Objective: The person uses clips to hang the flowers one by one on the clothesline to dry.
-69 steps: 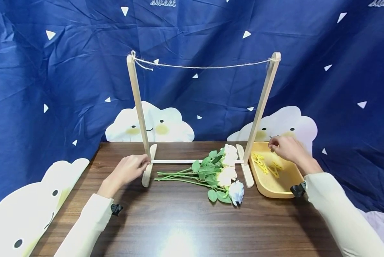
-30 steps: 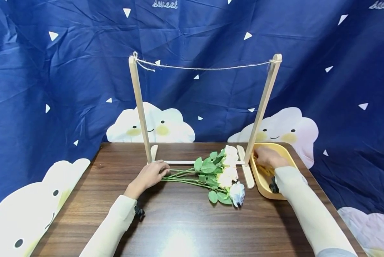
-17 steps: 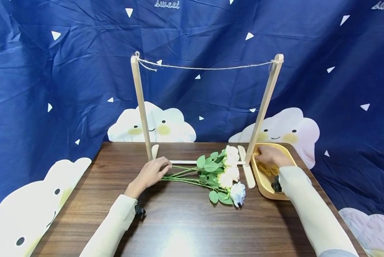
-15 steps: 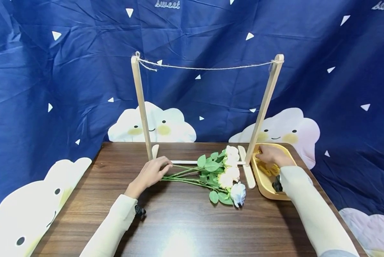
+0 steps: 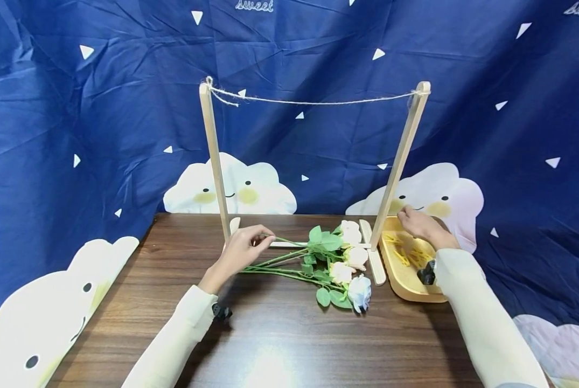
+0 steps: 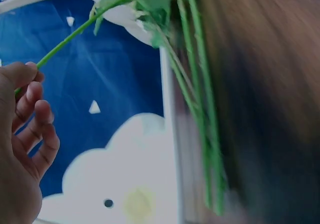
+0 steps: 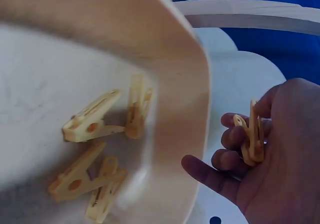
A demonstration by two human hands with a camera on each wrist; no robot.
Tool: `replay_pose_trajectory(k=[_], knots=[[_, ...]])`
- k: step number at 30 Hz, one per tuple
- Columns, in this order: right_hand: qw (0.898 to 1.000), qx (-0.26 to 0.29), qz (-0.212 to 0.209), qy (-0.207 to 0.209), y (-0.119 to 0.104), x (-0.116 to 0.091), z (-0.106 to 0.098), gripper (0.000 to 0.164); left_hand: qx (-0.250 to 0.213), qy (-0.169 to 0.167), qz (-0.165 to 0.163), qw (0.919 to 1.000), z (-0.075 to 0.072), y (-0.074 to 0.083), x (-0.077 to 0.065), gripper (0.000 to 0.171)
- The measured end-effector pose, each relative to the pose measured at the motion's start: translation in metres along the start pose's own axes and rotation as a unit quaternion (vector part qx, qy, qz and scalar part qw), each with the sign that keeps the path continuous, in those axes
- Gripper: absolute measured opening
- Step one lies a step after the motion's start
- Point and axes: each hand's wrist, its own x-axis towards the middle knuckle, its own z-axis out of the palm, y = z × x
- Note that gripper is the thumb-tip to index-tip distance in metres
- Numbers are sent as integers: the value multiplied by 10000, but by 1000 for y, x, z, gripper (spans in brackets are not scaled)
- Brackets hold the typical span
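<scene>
My left hand (image 5: 244, 249) pinches the green stem (image 6: 65, 42) of an artificial rose between thumb and index finger, raising the stem end off the table. Its leaves and bloom still lie among the other roses (image 5: 341, 272), several in all, pale cream with one bluish rose (image 5: 359, 292) in front. My right hand (image 5: 422, 223) is above the far part of the yellow tray (image 5: 415, 295). In the right wrist view it holds a yellow clothespin (image 7: 255, 141) in curled fingers. Several more clothespins (image 7: 75, 184) lie in the tray.
A wooden frame stands behind the roses, its left post (image 5: 214, 156) and right post (image 5: 399, 156) joined by a twine line (image 5: 313, 103) on top and a white bar (image 5: 284, 244) below. The brown table (image 5: 289, 334) backs onto a blue curtain (image 5: 289, 140).
My left hand moved right to the stems and has lifted one stem's end. My right hand dipped into the tray among the clothespins and has risen with one.
</scene>
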Motion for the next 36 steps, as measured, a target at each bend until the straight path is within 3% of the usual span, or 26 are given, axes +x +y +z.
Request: replay_pose_trajectory(k=[6, 12, 17, 25, 30, 36], knots=[[9991, 360, 75, 201, -1, -5, -12, 58, -627, 5, 80, 9980, 1, 16, 18, 6], [9969, 513, 6, 591, -6, -9, -28, 55, -1257, 158, -99, 9919, 2, 29, 30, 4], [9931, 766, 205, 863, -18, -15, -44, 67, -1868, 413, -329, 9810, 4, 38, 39, 6], [9862, 712, 20, 1496, -36, -24, -68, 69, -2615, 746, -773, 9592, 0, 51, 51, 9], [9768, 777, -82, 1993, -54, -32, -83, 67, -2904, 861, -918, 9486, -6, 59, 56, 11], [9549, 1042, -183, 2774, -79, -43, -99, 58, -3183, 1070, -695, 9394, -14, 67, 64, 11]])
